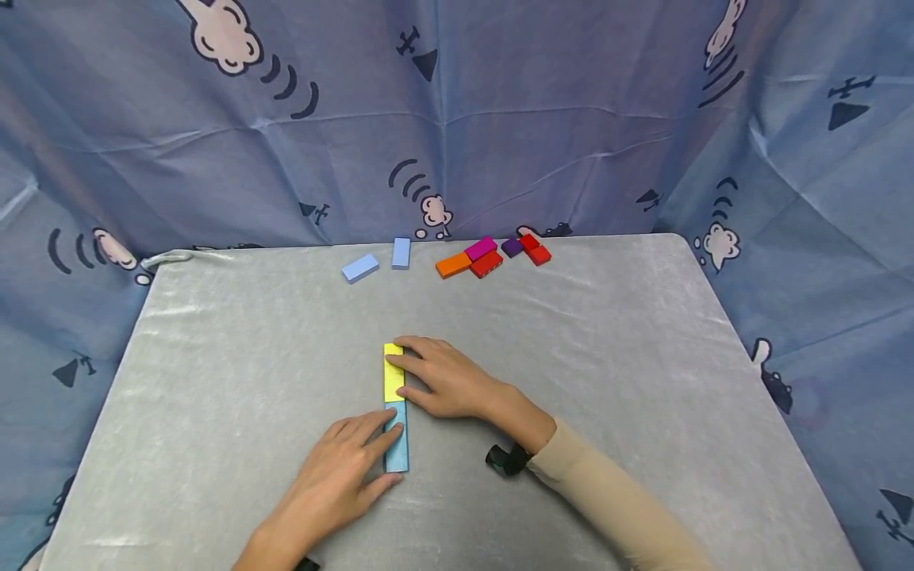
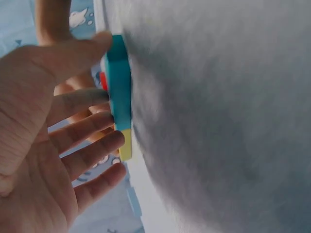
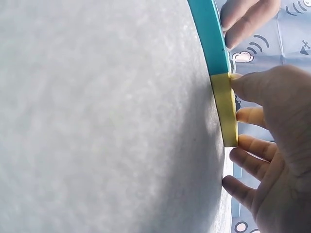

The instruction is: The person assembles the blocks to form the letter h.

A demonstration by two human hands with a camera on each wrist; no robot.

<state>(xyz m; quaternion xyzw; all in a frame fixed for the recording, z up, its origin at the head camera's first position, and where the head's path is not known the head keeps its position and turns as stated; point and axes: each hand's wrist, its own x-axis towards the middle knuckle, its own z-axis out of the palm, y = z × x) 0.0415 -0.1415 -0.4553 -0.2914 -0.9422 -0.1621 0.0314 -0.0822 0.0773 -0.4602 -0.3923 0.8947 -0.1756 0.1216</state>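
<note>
A yellow block (image 1: 394,384) and a light blue block (image 1: 397,458) lie end to end in a line on the table. My right hand (image 1: 451,379) holds the yellow block from its right side, thumb near the joint and a finger at the far end. In the right wrist view its thumb (image 3: 249,87) touches the yellow block's edge. My left hand (image 1: 341,464) rests its fairly straight fingers on the light blue block, with the thumb at the near end. The left wrist view shows the thumb tip (image 2: 102,41) at that end of the light blue block (image 2: 119,85).
Along the back edge of the grey cloth-covered table (image 1: 214,396) lie two pale blue blocks (image 1: 360,268), an orange block (image 1: 453,265), a magenta block (image 1: 481,248), several red blocks (image 1: 486,264) and a purple block (image 1: 512,247). A patterned blue curtain (image 1: 500,159) hangs behind.
</note>
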